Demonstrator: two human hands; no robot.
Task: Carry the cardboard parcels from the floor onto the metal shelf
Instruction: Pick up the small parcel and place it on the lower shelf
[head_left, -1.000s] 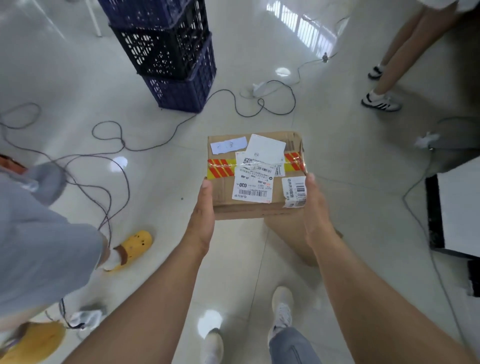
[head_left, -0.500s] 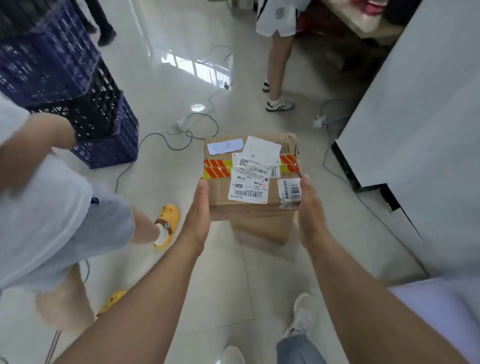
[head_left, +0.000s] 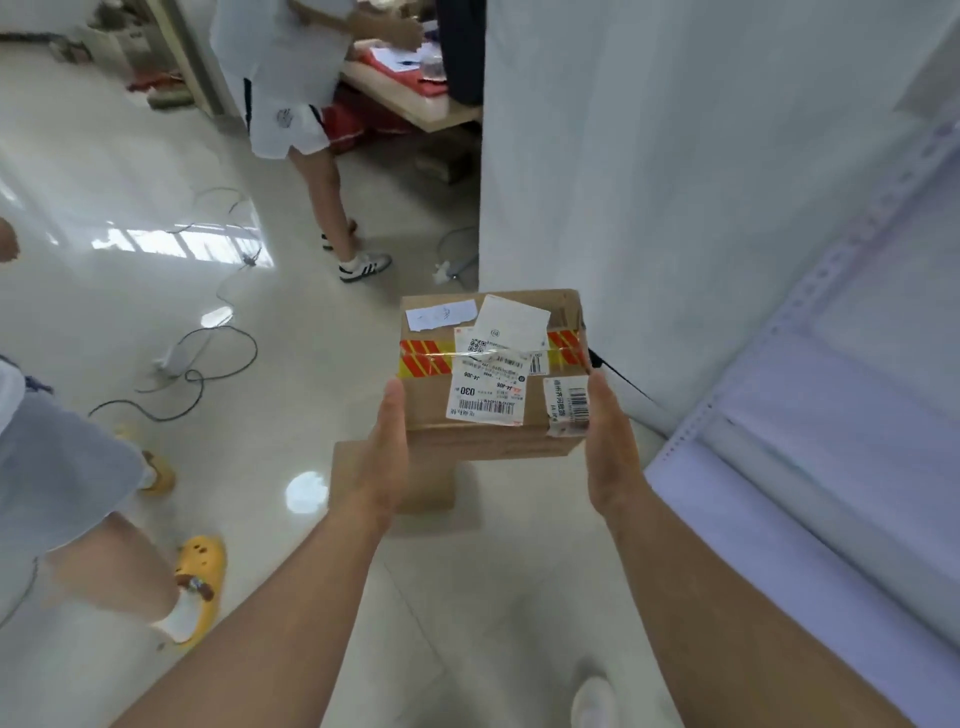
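I hold a cardboard parcel in the air in front of me, with white labels and a red-and-yellow tape stripe on top. My left hand presses flat against its left side and my right hand against its right side. A second cardboard parcel lies on the tiled floor just below, partly hidden by my left hand and the held parcel. The white metal shelf rises at the right, its perforated upright and pale boards close to my right arm.
A person in yellow clogs stands close at the left. Another person in white shorts and sneakers stands ahead by a table. Cables and a power strip trail across the floor. A white panel stands behind the parcel.
My view has swung right with the parcel still in both hands. The stacked blue crates have left the view and the white shelf now fills the right side.
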